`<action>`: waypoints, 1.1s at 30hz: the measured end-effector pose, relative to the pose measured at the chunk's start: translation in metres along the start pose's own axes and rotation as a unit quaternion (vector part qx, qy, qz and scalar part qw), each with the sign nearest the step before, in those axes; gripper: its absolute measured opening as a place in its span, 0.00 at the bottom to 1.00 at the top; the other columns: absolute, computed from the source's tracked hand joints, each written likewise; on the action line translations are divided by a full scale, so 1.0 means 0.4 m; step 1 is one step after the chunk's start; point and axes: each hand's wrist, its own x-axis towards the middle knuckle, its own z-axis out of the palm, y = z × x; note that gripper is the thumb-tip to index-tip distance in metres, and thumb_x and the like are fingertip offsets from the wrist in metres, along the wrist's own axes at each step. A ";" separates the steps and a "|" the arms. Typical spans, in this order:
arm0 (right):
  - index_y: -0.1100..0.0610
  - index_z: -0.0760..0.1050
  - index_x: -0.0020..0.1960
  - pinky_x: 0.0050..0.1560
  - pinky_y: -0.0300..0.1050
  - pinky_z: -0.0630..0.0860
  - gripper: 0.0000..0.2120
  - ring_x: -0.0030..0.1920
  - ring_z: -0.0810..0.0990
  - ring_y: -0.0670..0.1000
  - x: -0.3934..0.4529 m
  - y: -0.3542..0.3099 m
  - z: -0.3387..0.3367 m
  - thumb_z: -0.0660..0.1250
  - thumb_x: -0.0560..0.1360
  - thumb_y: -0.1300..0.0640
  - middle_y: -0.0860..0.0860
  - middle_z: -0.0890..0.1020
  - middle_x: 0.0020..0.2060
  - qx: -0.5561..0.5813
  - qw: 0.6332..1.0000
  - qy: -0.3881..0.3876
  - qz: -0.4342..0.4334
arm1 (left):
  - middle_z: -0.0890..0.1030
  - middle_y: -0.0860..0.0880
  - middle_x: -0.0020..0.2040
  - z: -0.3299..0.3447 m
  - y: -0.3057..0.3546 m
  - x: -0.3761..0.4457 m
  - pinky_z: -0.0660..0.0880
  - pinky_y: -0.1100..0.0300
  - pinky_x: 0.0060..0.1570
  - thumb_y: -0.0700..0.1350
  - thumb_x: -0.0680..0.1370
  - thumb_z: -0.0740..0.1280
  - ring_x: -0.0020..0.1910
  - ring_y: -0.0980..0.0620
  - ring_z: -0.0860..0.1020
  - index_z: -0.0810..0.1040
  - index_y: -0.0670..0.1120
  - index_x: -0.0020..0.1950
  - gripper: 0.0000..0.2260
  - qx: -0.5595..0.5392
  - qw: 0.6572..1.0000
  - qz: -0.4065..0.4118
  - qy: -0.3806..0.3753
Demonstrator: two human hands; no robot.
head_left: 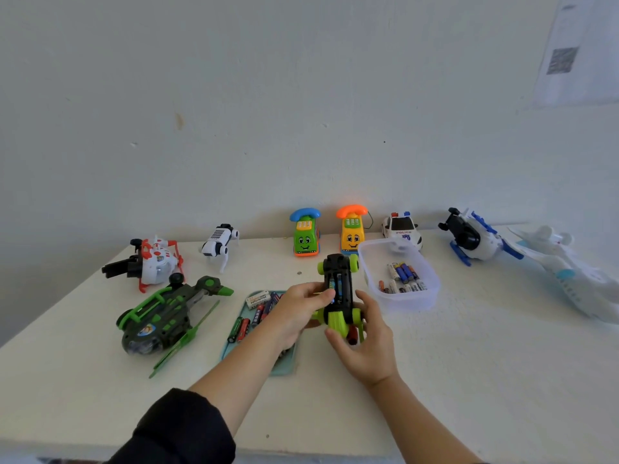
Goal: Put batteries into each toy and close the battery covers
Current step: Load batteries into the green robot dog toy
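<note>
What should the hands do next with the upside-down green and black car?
Probably press the battery flat into its slot. The car is belly-up with the compartment open, the left hand grips its side with the thumb on a battery, and the right hand steadies the rear wheel. No cover is on yet, so that likely follows.

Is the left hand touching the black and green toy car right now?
Touching. The head view shows the left hand with its thumb on the toy car.

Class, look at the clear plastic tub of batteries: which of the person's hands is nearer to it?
Right. The right hand holds the toy car just beside the clear tub; the left hand grips the car's far side, over the teal tray.
</note>
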 end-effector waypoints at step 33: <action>0.51 0.63 0.71 0.56 0.46 0.76 0.40 0.56 0.72 0.47 0.015 0.050 0.010 0.79 0.64 0.57 0.31 0.66 0.54 -0.010 0.996 0.063 0.069 | 0.74 0.43 0.57 0.060 -0.041 0.047 0.69 0.54 0.46 0.46 0.76 0.63 0.57 0.43 0.73 0.70 0.43 0.57 0.12 0.704 0.696 0.071 0.121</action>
